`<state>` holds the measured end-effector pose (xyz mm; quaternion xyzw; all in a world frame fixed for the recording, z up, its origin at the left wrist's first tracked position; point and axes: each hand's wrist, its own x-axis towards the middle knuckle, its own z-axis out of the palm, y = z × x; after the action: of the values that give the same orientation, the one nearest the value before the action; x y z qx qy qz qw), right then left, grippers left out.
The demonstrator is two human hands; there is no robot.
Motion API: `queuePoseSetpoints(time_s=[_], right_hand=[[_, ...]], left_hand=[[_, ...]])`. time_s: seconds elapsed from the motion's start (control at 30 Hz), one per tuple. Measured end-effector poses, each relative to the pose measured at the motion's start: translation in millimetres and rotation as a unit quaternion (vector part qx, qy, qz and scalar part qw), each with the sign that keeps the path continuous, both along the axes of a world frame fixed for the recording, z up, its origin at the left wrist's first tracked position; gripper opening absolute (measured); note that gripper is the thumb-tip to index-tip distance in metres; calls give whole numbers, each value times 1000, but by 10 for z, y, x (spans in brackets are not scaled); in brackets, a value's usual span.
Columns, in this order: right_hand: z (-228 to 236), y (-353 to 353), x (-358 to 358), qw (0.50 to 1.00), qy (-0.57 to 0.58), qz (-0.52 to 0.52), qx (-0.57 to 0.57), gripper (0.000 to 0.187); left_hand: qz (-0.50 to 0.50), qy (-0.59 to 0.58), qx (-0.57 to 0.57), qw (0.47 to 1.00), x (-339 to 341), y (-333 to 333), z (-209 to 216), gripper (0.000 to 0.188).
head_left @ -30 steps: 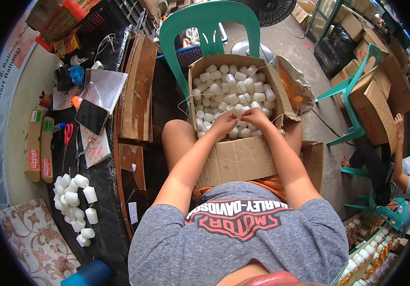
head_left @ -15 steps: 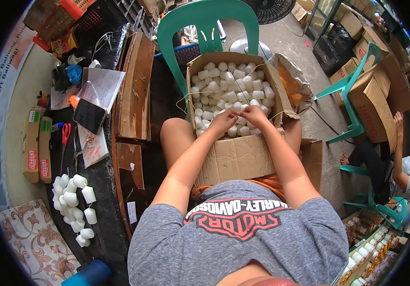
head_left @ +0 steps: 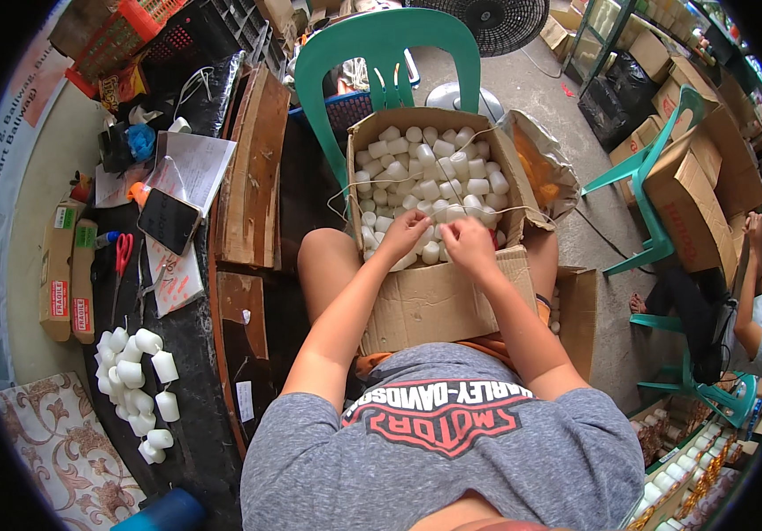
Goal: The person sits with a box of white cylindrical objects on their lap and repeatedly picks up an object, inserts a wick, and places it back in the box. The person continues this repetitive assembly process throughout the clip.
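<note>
Can't tell if gripping with left hand [head_left: 411, 234] or right hand [head_left: 469, 246], with loose white pieces [head_left: 430, 190] remaining at twelve o'clock, a bunch [head_left: 132, 375] apparently linked at eight.

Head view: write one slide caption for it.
Left hand and right hand, slightly apart, over an open cardboard box of white cylindrical pieces.

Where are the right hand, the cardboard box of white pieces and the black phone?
Right hand [head_left: 470, 246]: head view, on the back of the hand.
Cardboard box [head_left: 434, 307]: head view, on bare cardboard nearest the person.
Black phone [head_left: 169, 220]: head view, middle of its dark face.
</note>
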<state>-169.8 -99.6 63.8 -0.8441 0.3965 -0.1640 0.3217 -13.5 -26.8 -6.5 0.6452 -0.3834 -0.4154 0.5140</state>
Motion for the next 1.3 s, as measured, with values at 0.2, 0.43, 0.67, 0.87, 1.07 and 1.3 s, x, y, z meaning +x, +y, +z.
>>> queuePoseSetpoints(time_s=[0.2, 0.43, 0.67, 0.87, 1.07, 1.3], right_hand=[[205, -216, -116, 756, -378, -81, 529, 38], [540, -173, -72, 766, -445, -43, 461, 22], [657, -825, -777, 531, -697, -212, 433, 27], [1099, -936, -1238, 598, -725, -274, 205, 22], [992, -455, -858, 810, -511, -174, 231, 19], [928, -124, -620, 901, -405, -122, 93, 13]], left_hand=[[-204, -179, 131, 953, -98, 183, 296, 27], [-105, 44, -60, 992, -549, 92, 1043, 24], [-81, -419, 137, 894, 17, 489, 977, 30], [-77, -635, 188, 745, 37, 590, 790, 27], [-54, -423, 87, 900, -120, -120, 441, 39], [-70, -394, 189, 897, -549, -623, 295, 47]])
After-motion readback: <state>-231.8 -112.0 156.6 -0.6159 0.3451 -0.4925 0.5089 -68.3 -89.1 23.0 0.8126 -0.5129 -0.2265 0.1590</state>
